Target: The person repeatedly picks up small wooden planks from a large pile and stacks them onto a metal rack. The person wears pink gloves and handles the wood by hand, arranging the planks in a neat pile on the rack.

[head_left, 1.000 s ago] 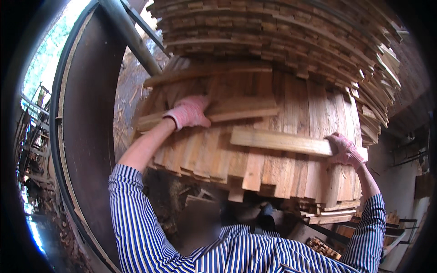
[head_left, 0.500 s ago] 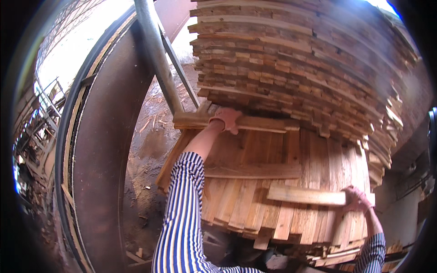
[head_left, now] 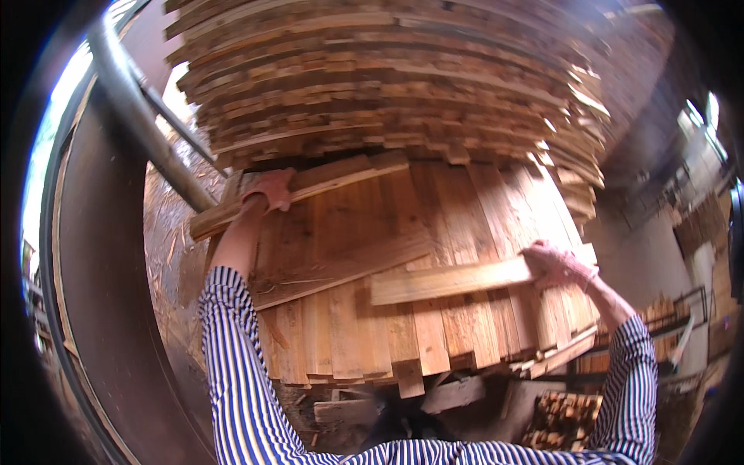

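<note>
Both my hands appear to wear pinkish gloves. At the far left, my left hand (head_left: pixel 270 191) grips across a long, narrow wooden plank (head_left: pixel 341 177) along the back of a layer of boards (head_left: pixel 333 341). Its fingertips are partly hidden. On the right, my right hand (head_left: pixel 559 265) is closed around one end of a pale wooden plank (head_left: pixel 442 284), which lies crosswise over the boards and slants slightly. Between the hands, a darker flat board (head_left: pixel 349 267) rests on the layer.
A tall stack of sawn boards (head_left: pixel 372 85) rises just behind the layer. A metal pole (head_left: pixel 147 116) and a large dark curved panel (head_left: pixel 108 256) stand at the left. At the lower right lies a bundle of wood pieces (head_left: pixel 562 418). Wood scraps litter the floor (head_left: pixel 167 287).
The view has swung to the right, so the stack and pole sit further left. Both hands stay on their planks; the left one's plank now slants more.
</note>
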Motion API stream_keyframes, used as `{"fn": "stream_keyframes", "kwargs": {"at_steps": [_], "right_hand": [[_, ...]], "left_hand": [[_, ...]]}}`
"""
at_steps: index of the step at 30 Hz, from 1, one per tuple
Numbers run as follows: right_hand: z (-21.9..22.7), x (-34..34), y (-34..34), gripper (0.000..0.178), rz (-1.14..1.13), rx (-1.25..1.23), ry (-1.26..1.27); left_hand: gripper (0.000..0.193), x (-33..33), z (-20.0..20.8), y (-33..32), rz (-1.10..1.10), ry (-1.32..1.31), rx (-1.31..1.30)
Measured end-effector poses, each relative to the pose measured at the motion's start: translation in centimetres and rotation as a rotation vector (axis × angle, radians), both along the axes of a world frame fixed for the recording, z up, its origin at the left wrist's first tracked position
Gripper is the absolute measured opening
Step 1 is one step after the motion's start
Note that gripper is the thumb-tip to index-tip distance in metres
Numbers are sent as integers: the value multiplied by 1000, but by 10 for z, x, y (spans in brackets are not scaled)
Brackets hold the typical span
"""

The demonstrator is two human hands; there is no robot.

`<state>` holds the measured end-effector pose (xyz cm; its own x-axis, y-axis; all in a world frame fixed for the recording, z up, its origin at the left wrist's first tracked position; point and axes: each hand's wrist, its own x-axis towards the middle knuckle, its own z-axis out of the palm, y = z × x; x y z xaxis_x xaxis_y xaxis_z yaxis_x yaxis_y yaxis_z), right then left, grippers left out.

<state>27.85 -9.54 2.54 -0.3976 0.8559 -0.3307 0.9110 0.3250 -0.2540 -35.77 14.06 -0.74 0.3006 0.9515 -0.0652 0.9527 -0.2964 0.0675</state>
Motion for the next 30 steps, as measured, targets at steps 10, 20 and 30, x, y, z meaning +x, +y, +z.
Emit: {"fn": "stream_keyframes", "kwargs": {"at_steps": [10,20,30], "right_hand": [[48,35,59,91,-165,318,-58],[-8,41,167,90,-238,288,-296],[-17,37,182,45,-338,256,-211]], "left_hand": [[78,90,47,25,-168,47,-48],[87,83,2,68,-145,20,-189],[90,78,13,59,-144,268,-67]]}}
